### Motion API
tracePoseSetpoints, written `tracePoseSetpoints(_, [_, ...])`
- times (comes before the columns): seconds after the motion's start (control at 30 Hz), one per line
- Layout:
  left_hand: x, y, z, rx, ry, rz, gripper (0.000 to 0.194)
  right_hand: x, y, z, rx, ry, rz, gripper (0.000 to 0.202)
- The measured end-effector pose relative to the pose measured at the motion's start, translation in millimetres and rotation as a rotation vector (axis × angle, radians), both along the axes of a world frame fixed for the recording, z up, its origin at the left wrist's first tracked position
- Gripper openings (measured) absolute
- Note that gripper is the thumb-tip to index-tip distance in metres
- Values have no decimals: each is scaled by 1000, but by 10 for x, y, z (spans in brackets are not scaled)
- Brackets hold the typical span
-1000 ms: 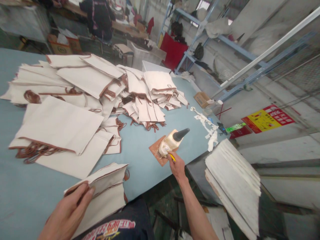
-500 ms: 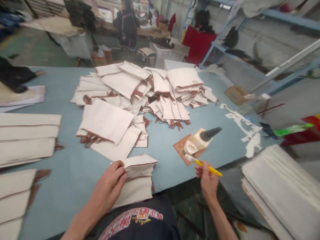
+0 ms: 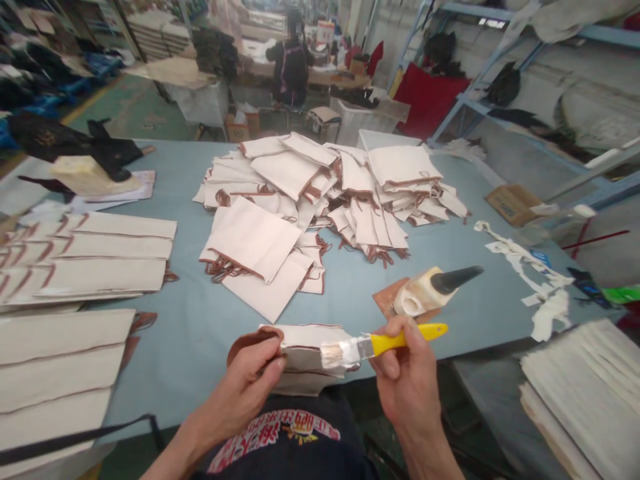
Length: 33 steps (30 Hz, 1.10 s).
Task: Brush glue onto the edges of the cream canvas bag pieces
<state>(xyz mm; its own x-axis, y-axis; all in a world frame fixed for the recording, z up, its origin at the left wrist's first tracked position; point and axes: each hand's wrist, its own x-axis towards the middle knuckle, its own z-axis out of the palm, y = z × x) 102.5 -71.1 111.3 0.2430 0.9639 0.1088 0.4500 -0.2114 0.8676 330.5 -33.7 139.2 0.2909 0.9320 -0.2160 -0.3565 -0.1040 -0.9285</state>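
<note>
My right hand (image 3: 407, 363) grips a paintbrush (image 3: 395, 341) by its yellow handle. White paste coats its bristles, which point left over a cream fabric piece (image 3: 307, 360) with brown edging. My left hand (image 3: 257, 377) pinches the left end of this piece, where a brown strip (image 3: 240, 343) curls up. Between fingers and thumb the exact hold is partly hidden. Beyond the brush, a pale container (image 3: 417, 297) with an open round mouth and a dark cone-shaped part lies tilted on a brown square board (image 3: 385, 300).
A heap of cream fabric pieces (image 3: 285, 163) with brown edges and ties covers the middle of the blue-grey table (image 3: 345, 283). More pieces (image 3: 110, 257) lie in overlapping rows at left. White scraps (image 3: 525, 267), a cardboard box (image 3: 515, 203) and a pale stack (image 3: 580, 387) are at right.
My right hand has lifted the brush from beside the container and carried it left to the fabric piece. A brown strip now shows at my left hand. The camera view has shifted left.
</note>
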Motion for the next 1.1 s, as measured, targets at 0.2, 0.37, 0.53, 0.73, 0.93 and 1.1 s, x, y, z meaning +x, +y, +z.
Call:
tracePoseSetpoints(0.2, [-59,-132,-3,460,114,-41,28,-186,-25,107,66,-72,53,43])
tracePoseSetpoints(0.37, [-147,-164,-87,520,159,9,29,-279,-126,120,53,-170,87,45])
tracePoseSetpoints(0.53, [-198,-203,-173,579,280,60,29,-369,-195,93,52,-274,142,47])
tracePoseSetpoints(0.73, [-225,-230,-273,575,346,67,31,-351,-171,61,-4,-242,81,46])
tracePoseSetpoints(0.93, [-88,-311,-508,480,355,-38,34,-351,-151,-41,-10,-215,-73,45])
tracePoseSetpoints(1.1, [32,-391,-635,342,337,-241,40,-343,-140,-342,146,-316,-86,38])
